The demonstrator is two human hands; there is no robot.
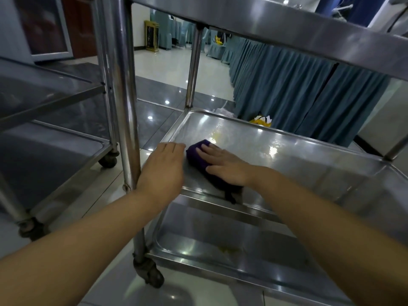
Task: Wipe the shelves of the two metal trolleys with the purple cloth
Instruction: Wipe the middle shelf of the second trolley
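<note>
Head view: right hand (223, 164), fingers (207, 149) flat, is pressing cloth (194, 151) on mid shelf (287, 164), left hand (163, 171) flat on rim (174, 131); smear (217, 134), bottom shelf (198, 235), second trolley (55, 96) seemingly awaiting wiping.

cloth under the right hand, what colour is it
Dark purple cloth, in the head view.

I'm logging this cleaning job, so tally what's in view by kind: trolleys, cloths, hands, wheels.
Trolleys: 2 (left trolley, right trolley)
Cloths: 1 (purple cloth)
Hands: 2 (left hand, right hand)
Wheels: 3
Total: 8
</note>
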